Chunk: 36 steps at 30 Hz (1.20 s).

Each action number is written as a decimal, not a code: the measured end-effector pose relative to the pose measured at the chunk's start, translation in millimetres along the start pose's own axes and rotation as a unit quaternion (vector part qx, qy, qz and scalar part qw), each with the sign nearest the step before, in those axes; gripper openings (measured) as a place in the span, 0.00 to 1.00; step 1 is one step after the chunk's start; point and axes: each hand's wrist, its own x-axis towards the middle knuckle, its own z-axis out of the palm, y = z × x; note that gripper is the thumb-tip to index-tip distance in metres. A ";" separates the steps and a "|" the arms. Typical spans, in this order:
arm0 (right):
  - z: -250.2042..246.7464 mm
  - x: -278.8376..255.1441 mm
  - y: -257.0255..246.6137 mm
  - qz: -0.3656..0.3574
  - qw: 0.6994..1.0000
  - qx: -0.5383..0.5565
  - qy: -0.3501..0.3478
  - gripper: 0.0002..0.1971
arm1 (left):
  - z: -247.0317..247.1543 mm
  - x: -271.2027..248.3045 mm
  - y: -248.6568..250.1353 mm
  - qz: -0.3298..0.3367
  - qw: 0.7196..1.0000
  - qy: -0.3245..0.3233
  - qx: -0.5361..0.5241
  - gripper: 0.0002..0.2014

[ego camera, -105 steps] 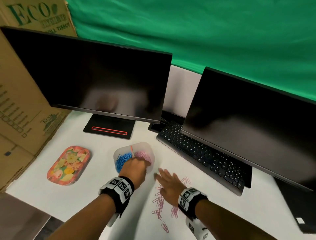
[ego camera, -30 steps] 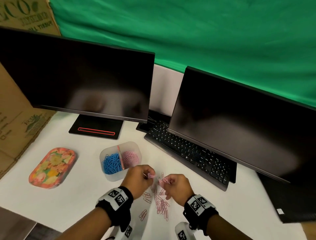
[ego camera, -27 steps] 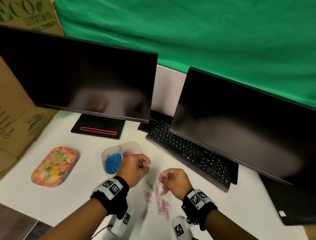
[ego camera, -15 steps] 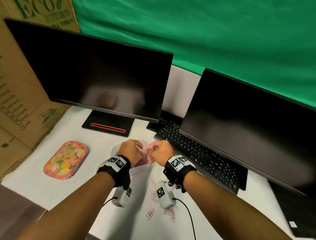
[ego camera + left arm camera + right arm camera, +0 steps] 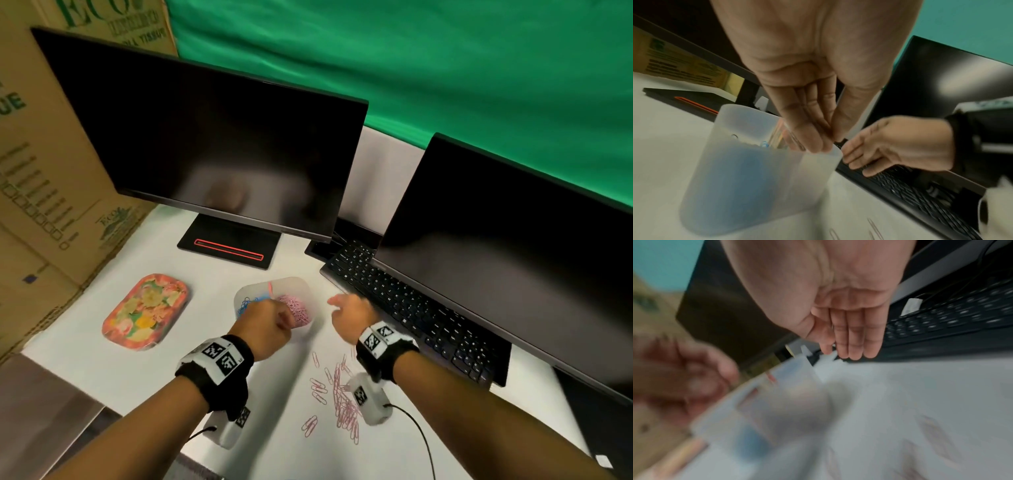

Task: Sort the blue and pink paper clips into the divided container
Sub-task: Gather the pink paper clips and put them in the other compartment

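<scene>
Pink paper clips point(image 5: 342, 404) lie scattered on the white counter point(image 5: 102, 370) near us, just in front of the divided container point(image 5: 298, 286). We judge the sorting well along. The container's left compartment holds blue paper clips point(image 5: 245, 305) and the right holds a heap of pink ones, and we see no blue ones loose on the counter. What is left is that pink scatter.

Our left hand point(image 5: 265, 329) hangs over the container with its fingers bunched together at the rim. We cannot tell whether that grip has clips in it. Our right hand point(image 5: 351, 317) hovers beside the container with fingers straight and nothing in it.

A floral tray point(image 5: 145, 311) sits well to the left. A black keyboard point(image 5: 411, 308) lies just beyond our right hand, under two dark monitors, and could crowd its reach.
</scene>
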 end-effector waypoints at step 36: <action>67.6 -124.3 135.1 -0.077 0.989 -0.088 -0.088 0.49 | 124.6 -29.3 -8.1 0.045 0.952 -0.213 0.215 0.48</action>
